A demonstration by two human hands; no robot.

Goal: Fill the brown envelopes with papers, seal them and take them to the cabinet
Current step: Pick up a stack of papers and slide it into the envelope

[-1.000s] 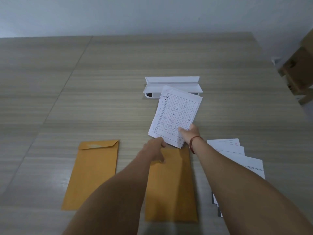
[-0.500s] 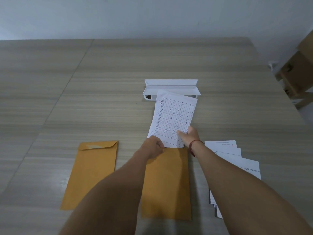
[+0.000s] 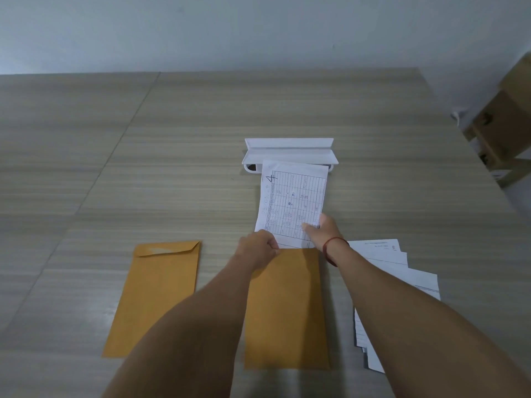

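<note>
A brown envelope lies lengthwise on the table in front of me, its mouth at the far end. My left hand grips the envelope's mouth at its left corner. My right hand pinches a white gridded sheet near its lower right edge. The sheet's bottom edge sits just inside the envelope's mouth; most of the sheet sticks out beyond it. A second brown envelope lies flat to the left, its flap folded down.
A fanned stack of white papers lies to the right, partly under my right forearm. A white plastic holder stands behind the sheet. Cardboard boxes sit past the table's right edge. A wall borders the wooden table at the far side.
My right hand has swung the sheet from a rightward tilt to nearly straight and drawn it toward me, so its bottom edge has entered the envelope's mouth. My left hand stays on the mouth.
</note>
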